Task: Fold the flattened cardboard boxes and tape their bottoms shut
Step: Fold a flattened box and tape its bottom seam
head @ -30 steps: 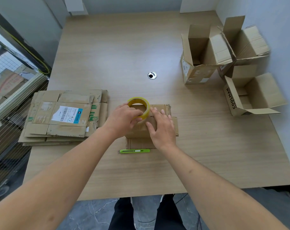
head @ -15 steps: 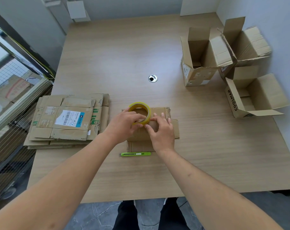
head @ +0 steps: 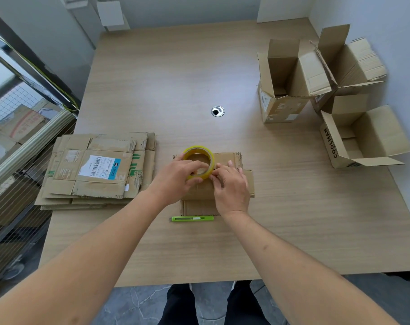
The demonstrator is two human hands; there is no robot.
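Left hand: the left hand (head: pixel 175 179) is sitting at the centre of the frame, its fingers curling round the yellow tape roll (head: pixel 199 163), with fingertips reaching into the roll's hole.
Right hand: the right hand (head: pixel 232 186) is lying just right of the roll, its fingertips (head: pixel 216 174) pinching at the roll's lower right rim; whether a tape end is between them I cannot tell.
Tape roll: it is standing tilted over the folded box (head: pixel 232 160), touching both hands.
Folded box: it is lying flat under the hands at frame centre, its frayed upper edge showing above the roll and its lower edge running just above the green cutter (head: pixel 192 218).
Cutter: it is lying flat on the table (head: pixel 175 78), parallel to the near edge, apart from both hands.
Flat stack: the stack of flattened boxes (head: pixel 98 170) is resting at mid left, its left edge reaching the table's left edge.
Open boxes: three assembled boxes (head: pixel 290 83) are crowding the upper right corner against the wall.
Open room: bare tabletop is stretching across the upper middle, around the cable grommet (head: pixel 217 111), and along the near edge at lower right.
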